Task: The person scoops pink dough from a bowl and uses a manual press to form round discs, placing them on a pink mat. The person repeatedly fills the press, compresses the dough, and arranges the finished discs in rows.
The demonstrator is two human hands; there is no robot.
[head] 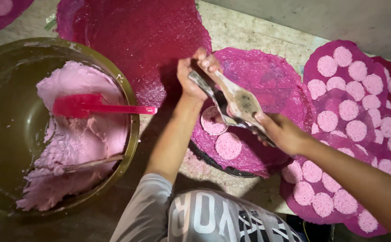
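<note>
A flat metal press tool (235, 104), dull grey and smeared with pale paste, is held between both hands above a round pink mesh mat (267, 80). The left hand (194, 75) is clenched around the far end of the tool, fingers curled over its top edge. The right hand (281, 132) grips the near end from below; its fingertips are hidden behind the tool and its own palm, so the exact hold cannot be made out. The tool's underside and any hinge are not visible.

Directly beneath the tool, two pink paste discs (228, 145) lie on the mesh mat, round and grainy; the one nearer the left wrist is partly covered by the tool. A dark rim shows under the mat's near edge.

Beyond the right hand, stacked mesh mats (339, 96) carry rows of similar discs, overlapping, the outermost cut off by the frame edge.

Beyond the left hand lies a darker red mesh sheet (137, 36), bare and coarsely woven. Outward of the left forearm stands a large olive bowl (130, 130) holding thick pink paste (78, 148), with a red spatula (96, 105) resting on it and a thin stick (94, 163) lodged lower down. The bowl's far side is cut off.
</note>
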